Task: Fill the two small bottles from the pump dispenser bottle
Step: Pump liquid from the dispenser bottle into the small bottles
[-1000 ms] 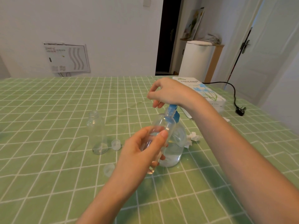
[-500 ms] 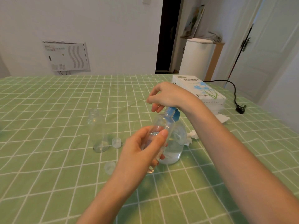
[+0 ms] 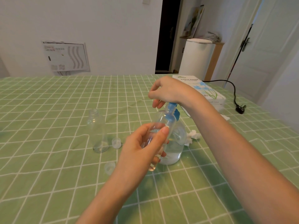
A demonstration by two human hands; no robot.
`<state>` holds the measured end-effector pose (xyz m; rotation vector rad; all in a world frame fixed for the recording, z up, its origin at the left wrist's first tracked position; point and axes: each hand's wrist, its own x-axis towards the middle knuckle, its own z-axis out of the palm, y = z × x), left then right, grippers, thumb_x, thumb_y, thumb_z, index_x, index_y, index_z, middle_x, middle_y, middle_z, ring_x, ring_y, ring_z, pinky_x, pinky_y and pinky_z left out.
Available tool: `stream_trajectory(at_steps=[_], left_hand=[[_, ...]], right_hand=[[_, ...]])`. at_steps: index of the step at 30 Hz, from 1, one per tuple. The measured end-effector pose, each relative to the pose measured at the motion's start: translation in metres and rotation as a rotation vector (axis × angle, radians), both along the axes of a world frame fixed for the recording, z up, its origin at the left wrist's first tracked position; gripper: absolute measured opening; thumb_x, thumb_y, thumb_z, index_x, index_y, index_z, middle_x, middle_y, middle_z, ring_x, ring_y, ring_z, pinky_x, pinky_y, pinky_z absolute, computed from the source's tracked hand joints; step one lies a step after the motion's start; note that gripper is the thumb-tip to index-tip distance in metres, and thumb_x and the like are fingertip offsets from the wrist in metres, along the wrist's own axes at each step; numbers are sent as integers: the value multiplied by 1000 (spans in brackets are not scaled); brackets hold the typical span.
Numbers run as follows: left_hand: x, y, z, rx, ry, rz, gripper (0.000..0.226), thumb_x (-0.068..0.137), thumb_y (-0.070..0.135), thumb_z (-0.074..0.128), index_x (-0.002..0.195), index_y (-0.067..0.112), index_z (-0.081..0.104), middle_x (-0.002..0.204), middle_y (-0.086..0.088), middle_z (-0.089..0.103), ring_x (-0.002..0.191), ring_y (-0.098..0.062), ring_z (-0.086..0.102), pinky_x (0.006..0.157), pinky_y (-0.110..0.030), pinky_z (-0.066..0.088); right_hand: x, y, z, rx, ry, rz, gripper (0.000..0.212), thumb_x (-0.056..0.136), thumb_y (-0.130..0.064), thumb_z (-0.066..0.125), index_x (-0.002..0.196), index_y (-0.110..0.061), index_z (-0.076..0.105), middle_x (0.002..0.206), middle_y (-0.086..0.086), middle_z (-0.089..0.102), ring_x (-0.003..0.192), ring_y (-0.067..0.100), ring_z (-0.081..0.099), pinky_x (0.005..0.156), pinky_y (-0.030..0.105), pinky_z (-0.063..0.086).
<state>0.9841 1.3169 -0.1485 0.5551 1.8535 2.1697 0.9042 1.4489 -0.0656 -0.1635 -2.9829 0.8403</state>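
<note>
Head view, nearest first: left hand [image 3: 142, 152] gripping a tilted small clear bottle [image 3: 159, 126], mouth up at the blue pump head [image 3: 171, 107]; barely any liquid visible inside; pump dispenser bottle [image 3: 175, 146] upright just behind, partly full; right hand [image 3: 169, 91] curled over the pump head; hardly shifted from a second ago, so first fill probably just begun; second small bottle [image 3: 97, 131] uncapped, apparently empty, well left.
</note>
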Motion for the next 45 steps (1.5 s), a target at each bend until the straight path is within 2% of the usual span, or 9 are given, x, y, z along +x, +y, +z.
stream_trajectory(at_steps=[4,17,19,23,25,29,33,42,45], left_hand=[[1,0,-2,-12,3,-2,42,62,53,61,92,25,68,74,2,70,56,-10,57,43,-15,41],[1,-1,-3,-3,-20,2,34,64,49,62,90,27,68,71,4,70,56,-10,56,42,-15,40],[1,-2,-2,-5,-21,-1,35,64,50,62,90,28,68,72,4,70,57,-10,56,42,-15,39],[0,-1,1,1,-11,-6,43,60,55,62,92,28,68,74,5,70,56,-9,58,42,-14,40],[-1,-1,2,0,-4,-5,44,60,57,62,94,29,68,75,6,70,56,-9,59,43,-14,40],[-1,0,0,-10,7,1,44,61,56,62,95,29,67,74,7,70,56,-8,60,43,-15,40],[0,-1,-2,-5,1,-13,40,64,51,62,95,26,67,73,4,70,57,-10,57,42,-15,40],[-1,-2,-4,-8,-7,-12,39,63,51,61,93,27,67,72,4,70,57,-12,56,42,-15,40],[-1,0,-2,-6,1,-10,43,60,54,62,94,28,68,75,0,70,57,-9,58,42,-15,40]], right_hand=[[1,0,-5,-6,-26,-4,30,89,-20,52,111,-3,63,84,2,74,99,24,67,87,33,51],[1,-1,-9,-28,-41,-23,33,89,-24,55,114,-3,61,77,-1,71,98,25,68,91,38,51],[1,-1,-9,-32,-31,-26,34,89,-24,55,115,-3,61,75,-2,71,98,25,68,88,36,52],[1,0,-1,-19,17,-29,32,90,-23,52,112,-2,62,78,2,72,96,26,68,66,22,46],[0,-1,2,5,32,-25,34,89,-22,52,114,0,62,82,5,74,96,28,68,61,22,44],[0,-1,2,-10,-16,-7,28,90,-22,52,109,-4,63,79,1,73,98,26,68,79,31,52],[0,1,-6,-51,-40,-12,28,89,-22,54,109,-4,61,75,0,72,99,28,68,93,41,51],[1,1,-9,-81,-20,-9,26,89,-24,54,108,-7,61,75,-1,72,99,27,67,93,40,51],[1,2,-2,-70,0,-8,27,89,-23,52,110,-8,60,79,2,73,98,24,68,86,33,52]])
